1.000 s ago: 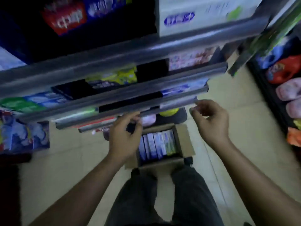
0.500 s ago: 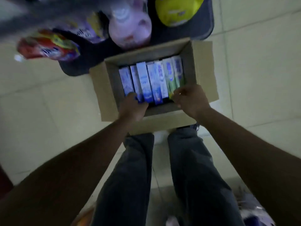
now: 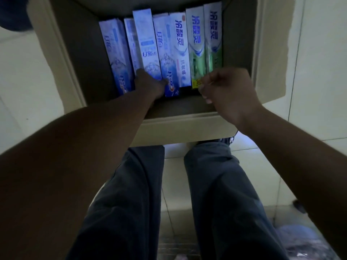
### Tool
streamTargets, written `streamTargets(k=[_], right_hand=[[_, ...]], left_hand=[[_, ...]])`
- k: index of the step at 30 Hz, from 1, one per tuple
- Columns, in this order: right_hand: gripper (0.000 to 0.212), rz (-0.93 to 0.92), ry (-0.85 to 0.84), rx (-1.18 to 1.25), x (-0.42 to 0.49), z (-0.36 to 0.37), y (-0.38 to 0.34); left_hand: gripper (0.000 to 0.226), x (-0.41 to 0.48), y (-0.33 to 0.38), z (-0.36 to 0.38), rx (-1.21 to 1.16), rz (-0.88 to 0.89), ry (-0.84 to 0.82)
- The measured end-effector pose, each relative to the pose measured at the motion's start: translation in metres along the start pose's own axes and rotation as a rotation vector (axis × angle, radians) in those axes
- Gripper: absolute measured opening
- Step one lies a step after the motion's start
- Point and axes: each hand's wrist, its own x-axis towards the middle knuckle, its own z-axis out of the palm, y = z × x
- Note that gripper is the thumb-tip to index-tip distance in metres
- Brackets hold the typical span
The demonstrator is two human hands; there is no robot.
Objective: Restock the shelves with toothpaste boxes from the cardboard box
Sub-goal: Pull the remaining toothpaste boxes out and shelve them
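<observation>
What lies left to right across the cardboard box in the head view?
Leftmost blue box → raised blue-white box, pinched by the left hand → blue box with orange logo → white box → two green boxes, the right hand at their near ends.

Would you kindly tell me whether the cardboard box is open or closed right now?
Open. The cardboard box has flaps folded outward, the toothpaste boxes inside are exposed, and the left hand and right hand reach in.
</observation>
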Motion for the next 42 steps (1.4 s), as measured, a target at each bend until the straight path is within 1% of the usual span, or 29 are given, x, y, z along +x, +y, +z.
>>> streamTargets(k=[3,6,7,9,10,12,13,14,16,17,18,19,21,23,25,27,29,32,34,37,39,42], right_hand=[[0.004,0.024,-0.003,0.028,0.001,-0.004,-0.005],[0.001,0.037,-0.014,0.027,-0.001,-0.014,-0.024],[0.004,0.032,-0.003,0.026,-0.001,-0.019,-0.033],[0.018,0.016,0.04,0.067,-0.004,-0.026,-0.054],[0.031,0.026,0.049,0.117,-0.005,-0.028,-0.065],[0.059,0.072,-0.004,0.257,-0.008,-0.034,-0.085],[0.067,0.09,-0.049,0.304,-0.009,-0.038,-0.091],[0.067,0.097,-0.092,0.323,-0.012,-0.044,-0.095],[0.049,0.091,-0.139,0.311,-0.017,-0.06,-0.097],[0.039,0.082,-0.126,0.296,-0.018,-0.068,-0.095],[0.033,0.079,-0.095,0.293,-0.02,-0.076,-0.091],[0.032,0.078,-0.055,0.3,-0.022,-0.084,-0.086],[0.036,0.046,0.037,0.313,-0.031,-0.095,-0.075],[0.038,0.003,0.147,0.315,-0.042,-0.1,-0.066],[0.032,-0.017,0.248,0.366,-0.052,-0.101,-0.058],[0.028,-0.014,0.328,0.462,-0.06,-0.099,-0.05],[0.027,-0.026,0.376,0.512,-0.063,-0.098,-0.044],[0.023,-0.053,0.388,0.537,-0.064,-0.094,-0.03],[0.022,-0.045,0.383,0.558,-0.062,-0.09,-0.019],[0.022,-0.017,0.385,0.575,-0.062,-0.085,-0.009],[0.021,0.001,0.401,0.568,-0.066,-0.085,-0.008],[0.017,0.015,0.392,0.592,-0.076,-0.088,-0.02]], left_hand=[[0.077,-0.009,-0.001,-0.013,-0.061,0.024,0.03],[0.042,-0.033,-0.007,-0.048,-0.109,0.125,-0.008],[0.037,-0.046,-0.009,-0.062,-0.115,0.145,-0.032],[0.041,-0.075,-0.013,-0.09,-0.003,0.236,-0.018],[0.043,-0.089,-0.016,-0.102,0.068,0.308,0.0],[0.043,-0.118,-0.018,-0.121,0.165,0.49,-0.003],[0.043,-0.131,-0.018,-0.127,0.2,0.58,-0.02],[0.045,-0.141,-0.017,-0.13,0.233,0.655,-0.035],[0.053,-0.153,-0.013,-0.129,0.274,0.756,-0.05],[0.056,-0.155,-0.012,-0.126,0.275,0.781,-0.055],[0.058,-0.156,-0.011,-0.122,0.257,0.775,-0.068],[0.06,-0.153,-0.01,-0.117,0.212,0.73,-0.092],[0.068,-0.137,-0.006,-0.104,0.084,0.57,-0.137],[0.074,-0.109,0.0,-0.086,0.026,0.378,-0.151],[0.077,-0.08,0.008,-0.064,0.088,0.235,-0.151],[0.088,-0.057,0.017,-0.038,0.168,0.137,-0.173],[0.102,-0.039,0.025,-0.013,0.239,0.084,-0.196],[0.121,-0.022,0.027,0.018,0.284,0.044,-0.213],[0.118,-0.014,0.024,0.035,0.238,0.024,-0.174],[0.101,-0.014,0.021,0.037,0.208,0.017,-0.108],[0.095,-0.025,0.022,0.019,0.184,0.025,-0.085],[0.079,-0.047,0.013,-0.027,0.021,0.087,-0.031]])
